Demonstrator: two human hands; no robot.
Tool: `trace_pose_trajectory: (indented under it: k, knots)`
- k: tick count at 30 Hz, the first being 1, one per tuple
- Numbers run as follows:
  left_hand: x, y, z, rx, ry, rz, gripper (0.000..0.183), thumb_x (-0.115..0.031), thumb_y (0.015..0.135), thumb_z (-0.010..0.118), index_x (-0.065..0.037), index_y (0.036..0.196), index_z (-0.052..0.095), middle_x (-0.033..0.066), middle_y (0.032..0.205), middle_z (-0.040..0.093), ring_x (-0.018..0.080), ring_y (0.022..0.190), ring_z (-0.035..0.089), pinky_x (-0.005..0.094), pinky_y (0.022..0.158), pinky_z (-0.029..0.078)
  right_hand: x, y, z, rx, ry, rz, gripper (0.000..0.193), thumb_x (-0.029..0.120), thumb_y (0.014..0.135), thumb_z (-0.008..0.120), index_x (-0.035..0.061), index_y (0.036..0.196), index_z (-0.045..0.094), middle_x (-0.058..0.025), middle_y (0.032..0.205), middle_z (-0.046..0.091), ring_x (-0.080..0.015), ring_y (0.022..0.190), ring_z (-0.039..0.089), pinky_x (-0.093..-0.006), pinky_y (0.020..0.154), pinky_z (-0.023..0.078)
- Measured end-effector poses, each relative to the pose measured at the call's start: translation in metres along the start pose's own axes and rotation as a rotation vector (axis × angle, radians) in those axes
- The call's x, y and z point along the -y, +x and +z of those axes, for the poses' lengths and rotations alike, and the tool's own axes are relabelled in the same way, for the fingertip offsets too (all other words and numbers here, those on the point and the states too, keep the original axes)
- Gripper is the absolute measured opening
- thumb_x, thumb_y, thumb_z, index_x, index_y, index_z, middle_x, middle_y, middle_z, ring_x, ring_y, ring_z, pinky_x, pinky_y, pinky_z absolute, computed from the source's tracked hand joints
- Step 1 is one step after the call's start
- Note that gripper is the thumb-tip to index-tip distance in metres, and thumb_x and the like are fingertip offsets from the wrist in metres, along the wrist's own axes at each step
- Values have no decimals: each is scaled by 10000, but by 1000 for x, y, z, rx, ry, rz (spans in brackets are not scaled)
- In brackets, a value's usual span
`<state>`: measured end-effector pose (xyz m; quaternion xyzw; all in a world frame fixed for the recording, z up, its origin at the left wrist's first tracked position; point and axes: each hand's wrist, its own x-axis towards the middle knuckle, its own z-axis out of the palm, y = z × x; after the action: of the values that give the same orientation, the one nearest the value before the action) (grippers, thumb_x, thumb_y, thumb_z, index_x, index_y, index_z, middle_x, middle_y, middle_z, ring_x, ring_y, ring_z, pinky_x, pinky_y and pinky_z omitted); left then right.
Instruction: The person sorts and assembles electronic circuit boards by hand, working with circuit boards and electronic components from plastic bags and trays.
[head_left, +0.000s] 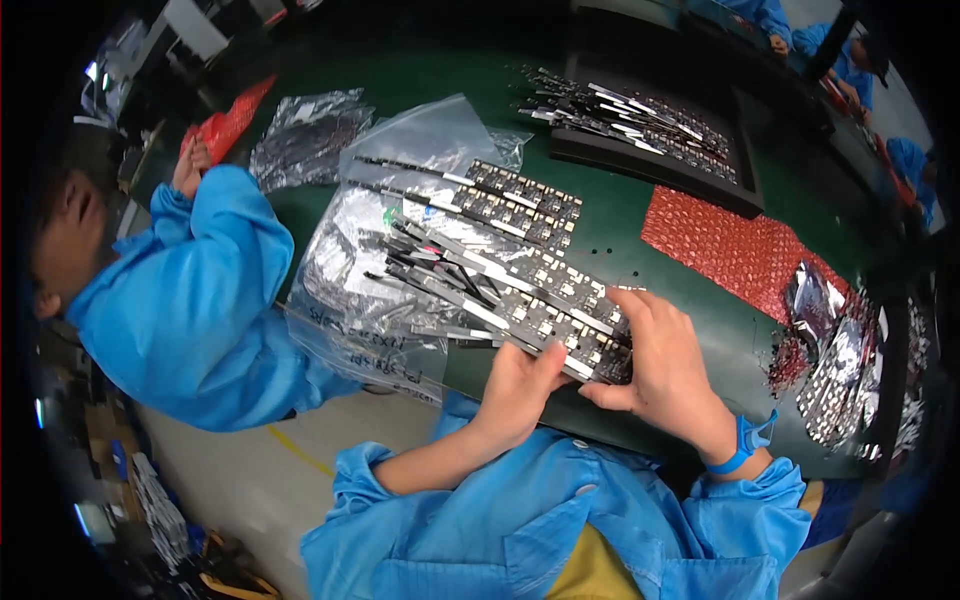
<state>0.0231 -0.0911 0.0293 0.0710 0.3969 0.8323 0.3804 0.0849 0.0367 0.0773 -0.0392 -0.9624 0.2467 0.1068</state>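
Both hands are on the stack of boards (560, 298), and it's a two-handed grasp near the front edge of the green table (606, 222)! The left hand (517, 392) pinches the near edge, thumb on top, its other fingers largely hidden. The right hand (668, 362) wraps the right end, fingers over the far side and thumb at the near corner; a blue wristband (738, 450) sits just below it. Thin strips (455, 290) fan out leftward from the stack, across the clear bag (440, 120). Just beyond, more boards (525, 205) lie over that same bag. Farther back there's a black tray (650, 175), piled with strips and boards, and to the right a red bubble sheet (710, 245) beside silvery packets (845, 365). Over on the left, a co-worker's hand (192, 165) is up against a red wrap (235, 115)!
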Motion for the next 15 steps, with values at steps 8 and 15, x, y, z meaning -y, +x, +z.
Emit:
trace_pose_trajectory:
  k: [8,15]
  knots:
    - [-48,12,29,-21,266,378,219,-1,738,402,30,952,369,83,892,466,100,783,457,216,673,376,-26,-7,-20,-185,620,179,783,368,500,651,15,1079,260,-133,1033,358,-231,975,351,-330,805,273]
    - [-66,26,52,332,397,146,328,-6,723,426,8,1027,305,63,931,444,100,827,430,230,727,347,-66,-19,-16,74,1433,208,480,317,696,507,13,1030,345,-105,926,463,-176,874,445,-267,721,374]
